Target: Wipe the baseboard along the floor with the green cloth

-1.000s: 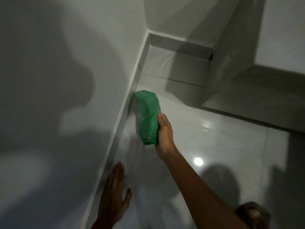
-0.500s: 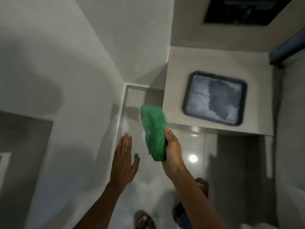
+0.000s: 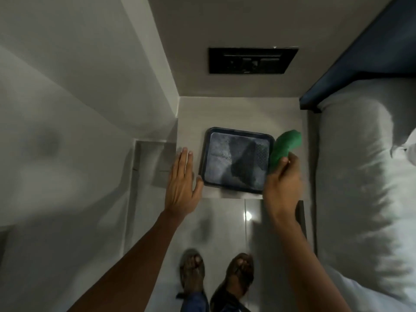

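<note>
The green cloth point(image 3: 283, 147) is bunched up in my right hand point(image 3: 281, 188), held in the air over the right edge of a bedside table. My left hand point(image 3: 181, 183) hovers flat with its fingers apart, empty, at the table's front left corner. The baseboard point(image 3: 132, 192) runs along the foot of the left wall, far below both hands, blurred and partly shadowed. Neither hand touches it.
A dark tray point(image 3: 236, 159) lies on the light bedside table point(image 3: 238, 111). A bed with white pillows point(image 3: 364, 176) and a dark headboard point(image 3: 360, 57) fills the right side. A black socket panel point(image 3: 252, 60) is on the wall. My sandalled feet point(image 3: 216, 275) stand on glossy tiles.
I have risen from the floor; the view swung up from the baseboard corner to the bedside table. My right hand carried the cloth up and right; my left hand lifted off the floor.
</note>
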